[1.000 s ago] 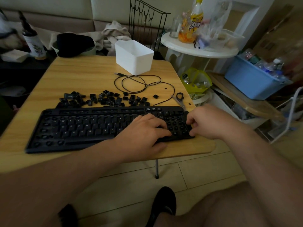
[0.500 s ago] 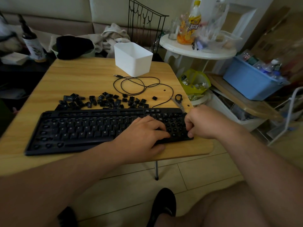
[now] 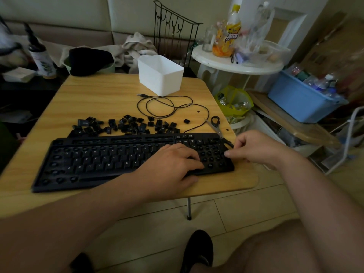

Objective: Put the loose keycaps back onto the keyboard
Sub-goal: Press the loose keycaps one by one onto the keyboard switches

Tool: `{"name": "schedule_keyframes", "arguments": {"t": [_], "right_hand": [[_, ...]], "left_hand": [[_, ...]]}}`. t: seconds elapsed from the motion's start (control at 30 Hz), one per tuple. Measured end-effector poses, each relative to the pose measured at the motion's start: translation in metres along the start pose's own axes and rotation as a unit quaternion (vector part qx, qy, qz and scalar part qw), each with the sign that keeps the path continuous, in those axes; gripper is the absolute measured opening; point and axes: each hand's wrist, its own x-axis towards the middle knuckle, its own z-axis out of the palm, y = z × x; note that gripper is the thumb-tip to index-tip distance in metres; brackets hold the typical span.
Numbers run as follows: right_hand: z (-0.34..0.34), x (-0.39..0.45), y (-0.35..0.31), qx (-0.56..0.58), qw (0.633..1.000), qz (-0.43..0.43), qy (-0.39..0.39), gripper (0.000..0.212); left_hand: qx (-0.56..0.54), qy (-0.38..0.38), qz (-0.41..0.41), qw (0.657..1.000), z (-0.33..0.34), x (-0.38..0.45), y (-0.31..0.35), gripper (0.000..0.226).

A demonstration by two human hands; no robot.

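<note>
My left hand (image 3: 173, 164) lies flat on the keyboard (image 3: 122, 160), fingers pressing beside the number pad; my right hand (image 3: 254, 148) curls at its right edge, and whether it pinches a cap I cannot tell. Letter keys (Q, W, E, R legible) sit mounted; number pad sockets gape. Many loose keycaps (image 3: 128, 126) wait behind the keyboard.

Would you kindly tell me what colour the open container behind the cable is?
White, plain; the container shows best in the head view.
</note>
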Motion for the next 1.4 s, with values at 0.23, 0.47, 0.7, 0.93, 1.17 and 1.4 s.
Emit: {"name": "schedule_keyframes", "arguments": {"t": [0.23,0.47,0.7,0.93,1.17,1.4], "right_hand": [[0.012,0.024,-0.021,0.074,0.991,-0.065,0.096,0.016],[0.047,0.089,-0.084,-0.015,0.968,-0.164,0.191,0.016],[0.063,0.121,-0.097,-0.121,0.973,-0.124,0.155,0.023],[0.071,0.091,-0.123,0.29,0.936,-0.192,0.046,0.019],[0.073,0.053,-0.144,0.481,0.854,-0.167,-0.106,0.016],[0.076,0.052,-0.142,0.542,0.814,-0.16,-0.132,0.01]], "left_hand": [[-0.009,0.037,-0.03,0.999,-0.025,0.003,-0.028,0.032],[0.007,0.086,-0.109,0.99,-0.055,-0.003,-0.07,0.027],[0.0,0.093,-0.128,0.987,-0.061,-0.011,-0.089,0.023],[-0.055,0.156,-0.169,0.972,-0.061,-0.012,-0.087,0.037],[-0.102,0.254,-0.184,0.944,-0.067,-0.014,-0.077,0.031],[-0.105,0.302,-0.157,0.934,-0.073,-0.017,-0.07,0.027]]}}
